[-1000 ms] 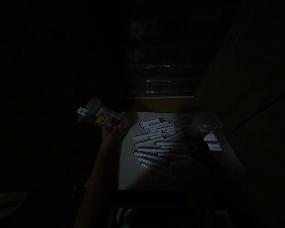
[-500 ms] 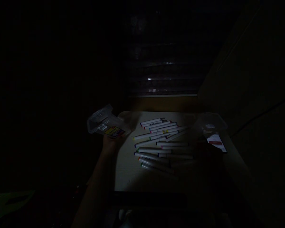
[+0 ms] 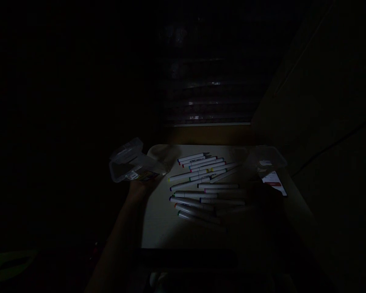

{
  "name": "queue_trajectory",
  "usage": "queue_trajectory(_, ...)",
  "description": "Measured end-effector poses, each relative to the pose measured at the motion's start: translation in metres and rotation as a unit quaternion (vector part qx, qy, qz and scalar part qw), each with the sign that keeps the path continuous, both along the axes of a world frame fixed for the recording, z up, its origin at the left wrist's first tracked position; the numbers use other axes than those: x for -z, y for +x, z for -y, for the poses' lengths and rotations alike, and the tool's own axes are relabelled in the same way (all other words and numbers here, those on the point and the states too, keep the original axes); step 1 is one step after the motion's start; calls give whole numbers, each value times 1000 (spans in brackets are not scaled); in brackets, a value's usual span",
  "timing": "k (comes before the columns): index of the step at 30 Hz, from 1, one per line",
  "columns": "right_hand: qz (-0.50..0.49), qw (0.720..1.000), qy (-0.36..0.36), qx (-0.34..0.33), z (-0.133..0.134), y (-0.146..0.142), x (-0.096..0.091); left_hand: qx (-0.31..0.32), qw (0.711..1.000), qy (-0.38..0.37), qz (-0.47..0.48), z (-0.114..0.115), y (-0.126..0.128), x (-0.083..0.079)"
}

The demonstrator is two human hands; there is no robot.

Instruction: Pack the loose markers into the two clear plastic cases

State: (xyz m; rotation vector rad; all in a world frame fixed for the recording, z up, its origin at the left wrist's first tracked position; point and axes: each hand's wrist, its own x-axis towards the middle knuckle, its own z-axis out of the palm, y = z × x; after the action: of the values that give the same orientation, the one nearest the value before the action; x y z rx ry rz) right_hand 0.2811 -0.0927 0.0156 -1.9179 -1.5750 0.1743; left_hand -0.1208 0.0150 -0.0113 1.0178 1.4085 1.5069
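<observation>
Tipped since second-ago frame: clear box (image 3: 134, 160), label (image 3: 148, 176) turned lower, open side facing you more. Pale table (image 3: 155, 228) spreads beneath marker pile (image 3: 198, 195). Box tilts left of pile, held from below in your left hand (image 3: 138, 189). Clear container (image 3: 270, 156) sits right of pile. Your right hand (image 3: 265, 195), deep in shadow, near pile's right edge; cannot tell its grip. Lit phone (image 3: 274, 184) lies right of pile.

Right grip (image 3: 266, 195) indistinct in darkness
</observation>
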Motion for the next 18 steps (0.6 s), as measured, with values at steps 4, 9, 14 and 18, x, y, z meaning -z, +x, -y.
queue_trajectory(4, 2, 1000, -17, -20, -1, 7, -2, 25, 999, -13, -43, 13, -10, 5)
queue_trajectory(9, 6, 998, -27, -52, -3, 17, -1, 76, 995, -29, -59, 30, -18, 7)
queue_trajectory(14, 8, 997, -16, -75, -7, 24, 11, 72, 996, -39, -18, 24, -12, 6)
queue_trajectory(18, -2, 997, 29, -69, -8, 30, 15, 103, 992, -53, -44, 15, -3, -4)
